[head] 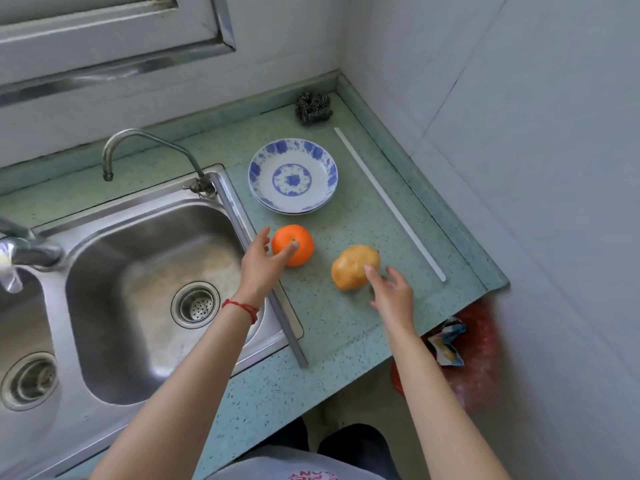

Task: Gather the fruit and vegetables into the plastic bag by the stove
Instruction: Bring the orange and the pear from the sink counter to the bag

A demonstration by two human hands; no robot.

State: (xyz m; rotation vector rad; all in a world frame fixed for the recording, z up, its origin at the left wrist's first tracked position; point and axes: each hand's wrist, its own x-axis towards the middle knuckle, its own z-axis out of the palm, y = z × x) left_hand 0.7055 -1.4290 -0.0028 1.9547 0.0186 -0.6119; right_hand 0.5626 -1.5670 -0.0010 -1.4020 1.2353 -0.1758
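- The left hand (261,263) reaches over the right rim of the sink (138,289), fingers spread wide, with the fingertips touching the near left side of the orange (294,244); it is not closed around the fruit.
- A red string bracelet (242,308) circles the left wrist.
- The orange sits on the green speckled table (346,327), just right of the sink's edge and in front of the plates.
- The right hand (393,296) is open as well, fingers loosely spread, with one fingertip resting on the right side of the yellow-orange fruit (353,266); it holds nothing.
- That fruit lies on the table to the right of the orange, apart from it.
- Two stacked blue-and-white plates (293,176) stand behind the fruit, empty.
- A steel scourer (313,108) lies in the far corner by the wall.
- A thin white strip (389,204) runs along the table near its right edge.
- The faucet (145,147) arches over the sink's back rim.
- Below the table's right end hangs a red plastic bag (479,355) with a crumpled wrapper (446,344) in it.
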